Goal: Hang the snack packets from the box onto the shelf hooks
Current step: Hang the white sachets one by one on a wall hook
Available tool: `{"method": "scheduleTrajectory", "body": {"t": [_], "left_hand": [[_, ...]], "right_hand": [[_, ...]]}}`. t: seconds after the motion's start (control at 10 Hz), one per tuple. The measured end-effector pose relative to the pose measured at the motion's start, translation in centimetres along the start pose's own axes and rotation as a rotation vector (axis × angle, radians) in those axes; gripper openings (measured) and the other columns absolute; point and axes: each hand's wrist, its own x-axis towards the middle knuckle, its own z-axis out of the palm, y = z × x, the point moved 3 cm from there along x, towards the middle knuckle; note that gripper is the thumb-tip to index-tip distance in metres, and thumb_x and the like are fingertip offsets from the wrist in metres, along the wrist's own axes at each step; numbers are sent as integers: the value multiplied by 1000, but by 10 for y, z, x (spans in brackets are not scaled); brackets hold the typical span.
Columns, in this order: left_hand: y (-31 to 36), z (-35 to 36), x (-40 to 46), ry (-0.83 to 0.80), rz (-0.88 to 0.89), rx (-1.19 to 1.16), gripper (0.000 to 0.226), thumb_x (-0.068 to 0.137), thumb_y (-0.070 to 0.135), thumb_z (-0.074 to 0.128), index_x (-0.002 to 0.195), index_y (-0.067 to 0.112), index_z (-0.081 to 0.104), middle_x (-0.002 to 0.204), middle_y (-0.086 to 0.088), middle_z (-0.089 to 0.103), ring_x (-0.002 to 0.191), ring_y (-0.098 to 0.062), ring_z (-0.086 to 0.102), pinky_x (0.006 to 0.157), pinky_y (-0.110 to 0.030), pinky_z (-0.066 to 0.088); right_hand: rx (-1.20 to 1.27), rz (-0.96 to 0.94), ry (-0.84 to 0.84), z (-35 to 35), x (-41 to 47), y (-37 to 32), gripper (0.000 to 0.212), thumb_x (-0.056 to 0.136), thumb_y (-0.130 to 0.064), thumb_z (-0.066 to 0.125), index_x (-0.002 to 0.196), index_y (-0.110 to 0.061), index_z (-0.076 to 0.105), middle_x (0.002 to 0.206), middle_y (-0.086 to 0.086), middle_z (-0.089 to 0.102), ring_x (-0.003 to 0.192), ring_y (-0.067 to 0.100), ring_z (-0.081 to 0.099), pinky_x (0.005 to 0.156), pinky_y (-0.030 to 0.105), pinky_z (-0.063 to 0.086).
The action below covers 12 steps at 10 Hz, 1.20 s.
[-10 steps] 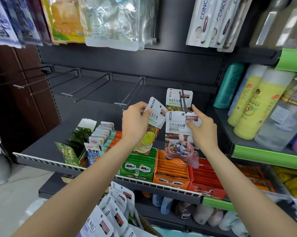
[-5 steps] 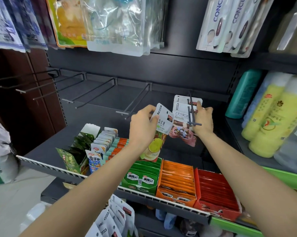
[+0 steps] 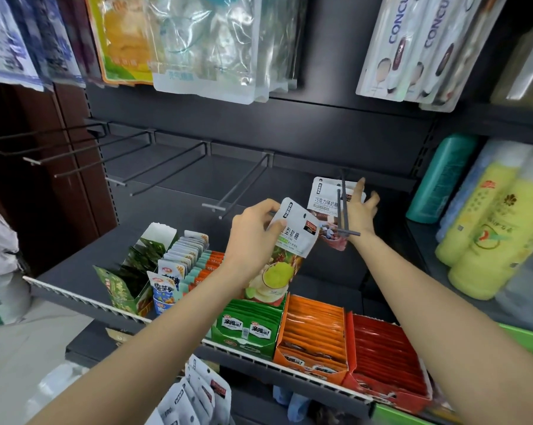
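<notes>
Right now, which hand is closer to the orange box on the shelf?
Left. The left hand, gripping a packet, hangs just above the orange box; the right hand is higher, further back, at the hook.

A dark grey shelf (image 3: pixel 75 271) with a white toothed front rail is seen below a row of wire hooks (image 3: pixel 240 182). On it, side by side along the front, are set a green box (image 3: pixel 247 326), an orange box (image 3: pixel 314 335) and a red box (image 3: pixel 388 357), each packed with flat sachets. Further left, an open green carton (image 3: pixel 121 286) and a row of upright packets (image 3: pixel 182 265) are stood on the same shelf.
</notes>
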Motion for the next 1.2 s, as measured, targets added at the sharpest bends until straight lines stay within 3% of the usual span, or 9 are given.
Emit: {"method": "scheduleTrajectory", "body": {"t": [0.1, 0.3, 0.4, 0.6, 0.7, 0.8, 0.9, 1.0, 1.2], "left_hand": [[0, -2, -8, -35, -6, -34, 11, 93, 13, 57, 103, 14, 61, 103, 1, 72, 88, -8, 68, 62, -4, 49], [1, -1, -34, -99, -88, -207, 13, 89, 8, 60, 100, 16, 60, 97, -3, 73, 89, -16, 69, 85, -39, 54], [11, 7, -47, -119, -113, -315, 25, 89, 4, 60, 110, 16, 53, 101, -7, 72, 88, -15, 69, 80, -35, 57], [25, 22, -57, -107, -133, -447, 42, 90, 2, 58, 116, 31, 44, 90, -5, 73, 83, -17, 70, 74, -37, 58], [31, 26, -51, -52, -78, -349, 43, 90, 2, 58, 122, 28, 46, 90, 1, 69, 77, -5, 65, 60, -12, 52], [34, 30, -42, -33, -37, -179, 36, 91, 3, 55, 123, 20, 54, 106, -1, 67, 84, -7, 63, 60, -4, 45], [32, 34, -38, -64, -25, 3, 37, 92, 5, 53, 125, 22, 58, 121, -5, 63, 99, -22, 62, 80, -24, 51], [24, 37, -38, -91, -11, 88, 44, 92, 6, 51, 132, 26, 54, 130, -9, 57, 95, -28, 62, 81, -33, 52], [10, 50, -27, -177, -19, 167, 52, 93, 5, 49, 141, 26, 42, 130, -15, 53, 80, -26, 60, 70, -26, 48]], "right_hand": [[27, -60, 26, -8, -24, 10, 52, 98, -16, 43, 147, -18, 24, 148, 19, 21, 131, 32, 33, 108, 33, 30], [378, -3, 8, -50, -95, 22, 16, 97, -11, 45, 105, -20, 55, 102, 7, 65, 93, 20, 66, 77, 35, 55], [469, -32, -65, -65, -133, 18, 12, 97, -18, 49, 106, -25, 52, 98, 3, 66, 87, 15, 66, 71, 31, 55], [389, -152, -136, -78, -154, 10, 41, 88, -15, 64, 122, -35, 52, 113, -4, 61, 94, 11, 63, 73, 29, 55], [296, -189, -93, -75, -148, 13, 35, 83, -29, 65, 109, -52, 60, 119, 0, 64, 109, 21, 61, 90, 48, 51], [245, -166, -42, -72, -143, 11, 36, 87, -22, 63, 118, -40, 61, 116, 2, 61, 112, 23, 57, 98, 40, 45], [151, -177, -17, -69, -140, 12, 38, 90, -15, 60, 128, -20, 57, 120, 8, 57, 116, 21, 50, 90, 21, 35], [120, -186, -29, -64, -138, 15, 39, 91, -14, 58, 130, -17, 55, 120, 11, 55, 113, 19, 49, 84, 15, 30], [79, -183, -31, -55, -127, 19, 42, 92, -8, 55, 134, -14, 51, 122, 13, 49, 115, 22, 48, 85, 10, 28]]}}
